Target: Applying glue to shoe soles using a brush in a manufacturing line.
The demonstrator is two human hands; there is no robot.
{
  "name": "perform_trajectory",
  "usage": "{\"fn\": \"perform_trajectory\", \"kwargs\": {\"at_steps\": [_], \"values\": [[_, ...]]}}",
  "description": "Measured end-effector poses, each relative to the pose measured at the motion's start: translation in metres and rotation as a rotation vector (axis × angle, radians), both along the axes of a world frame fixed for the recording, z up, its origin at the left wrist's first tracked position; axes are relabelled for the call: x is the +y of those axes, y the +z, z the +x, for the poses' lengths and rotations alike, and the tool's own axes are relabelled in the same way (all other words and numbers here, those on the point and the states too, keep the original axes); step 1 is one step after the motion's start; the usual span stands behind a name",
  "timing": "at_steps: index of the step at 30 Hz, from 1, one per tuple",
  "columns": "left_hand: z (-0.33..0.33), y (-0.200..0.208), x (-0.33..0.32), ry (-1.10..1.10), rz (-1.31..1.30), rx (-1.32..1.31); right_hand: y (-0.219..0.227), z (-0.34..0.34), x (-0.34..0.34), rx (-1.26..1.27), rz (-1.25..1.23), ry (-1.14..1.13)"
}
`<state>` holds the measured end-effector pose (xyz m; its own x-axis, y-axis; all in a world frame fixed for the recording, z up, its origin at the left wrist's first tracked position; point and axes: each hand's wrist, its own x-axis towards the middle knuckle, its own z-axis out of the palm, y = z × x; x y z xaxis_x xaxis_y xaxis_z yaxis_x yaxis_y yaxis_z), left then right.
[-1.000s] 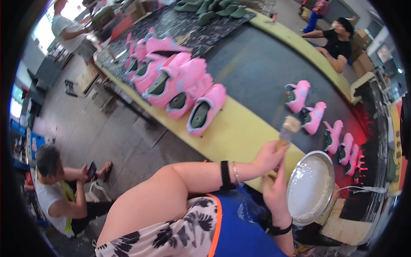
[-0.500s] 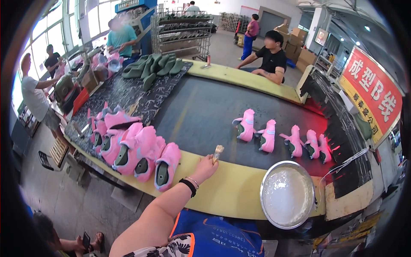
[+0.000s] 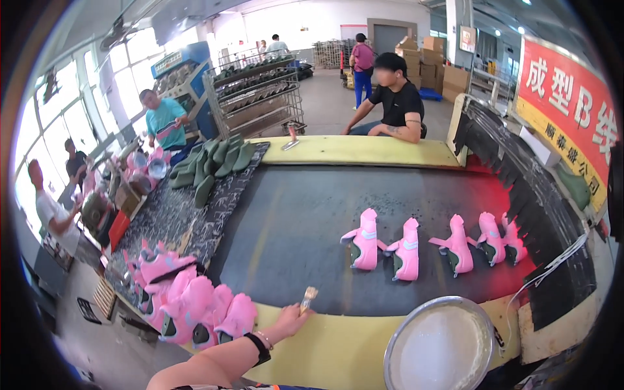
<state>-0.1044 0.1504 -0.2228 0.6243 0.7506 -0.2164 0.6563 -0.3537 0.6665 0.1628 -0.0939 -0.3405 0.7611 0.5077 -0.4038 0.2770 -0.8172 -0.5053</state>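
Observation:
My left hand (image 3: 290, 321) is closed around the handle of a paintbrush (image 3: 309, 298), bristles up, over the near yellow table edge. A dark bracelet band is on that wrist. My right hand is out of view. Left of my hand lies a heap of pink shoe uppers on dark green lasts (image 3: 188, 300). To the right stands a metal bowl (image 3: 448, 301) with white liquid in it, cut off by the lower edge. Several pink uppers on lasts, the leftmost (image 3: 365, 242) among them, lie in a row on the dark belt (image 3: 286, 240).
A dark curtain (image 3: 486, 159) with red light hangs at the belt's right end. Bare green lasts (image 3: 214, 159) are piled at the far left. Across the belt a person in black (image 3: 398, 107) sits by the yellow edge, where a brush-like tool (image 3: 291, 138) lies.
The view has tilted upward, so the belt, shoes and bowl sit lower in the picture. My left hand, still gripping the paintbrush, appears lower and slightly further left.

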Motion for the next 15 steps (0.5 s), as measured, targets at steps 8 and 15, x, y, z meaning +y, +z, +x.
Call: {"fn": "perform_trajectory", "kwargs": {"at_steps": [8,15], "values": [[0.001,0.002,0.008,-0.088,-0.075,0.038,0.005,0.020,-0.002,0.115,0.004,-0.086],[-0.002,-0.007,-0.001,-0.031,0.052,-0.022,-0.013,-0.038,-0.099,0.108,0.037,-0.178]]}}
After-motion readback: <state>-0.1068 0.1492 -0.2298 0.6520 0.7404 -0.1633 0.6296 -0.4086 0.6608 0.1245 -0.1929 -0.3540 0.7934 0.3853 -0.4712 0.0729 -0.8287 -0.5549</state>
